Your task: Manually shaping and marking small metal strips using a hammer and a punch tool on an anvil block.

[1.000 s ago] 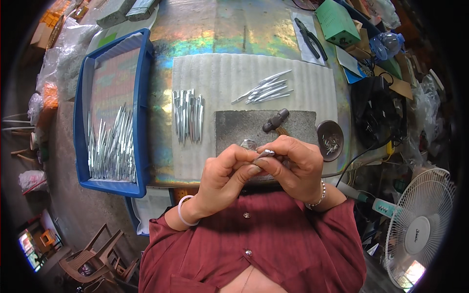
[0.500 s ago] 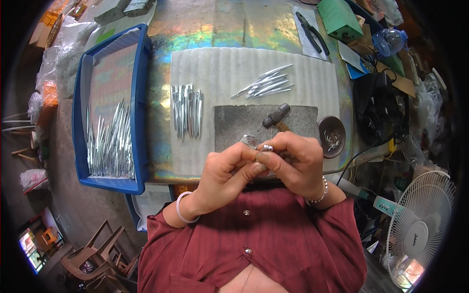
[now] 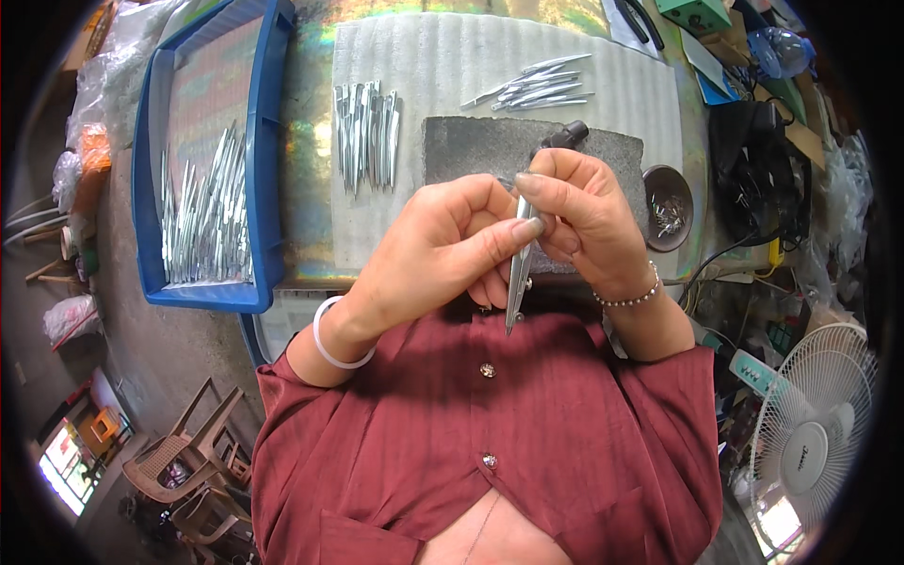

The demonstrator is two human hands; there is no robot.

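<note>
Before my chest, both hands grip a slim silver metal piece (image 3: 517, 282), shaped like a drawing compass leg, with a small screw or rivet near its lower tip. My left hand (image 3: 438, 240) is closed, its thumb pressing the piece's middle. Thumb and fingers of my right hand (image 3: 589, 207) pinch its upper end. Behind them a dark-headed hammer (image 3: 563, 137) rests on a grey slab (image 3: 461, 149), its handle hidden. To the slab's right stands a brown bowl (image 3: 653, 229) of small metal parts. Beyond the slab lies a loose pile of silver pieces (image 3: 537, 89).
A row of similar pieces (image 3: 365, 141) lies on the white foam sheet (image 3: 424, 56). At the left, a blue tray (image 3: 268, 179) holds many more pieces (image 3: 212, 221). Black-handled pliers (image 3: 642, 21) lie at the far right. A white fan (image 3: 805, 452) stands at the lower right.
My view has tilted down, so the table sits higher. My hands have shifted apart slightly, and the slim metal piece now shows lengthwise between them, pointing down.
</note>
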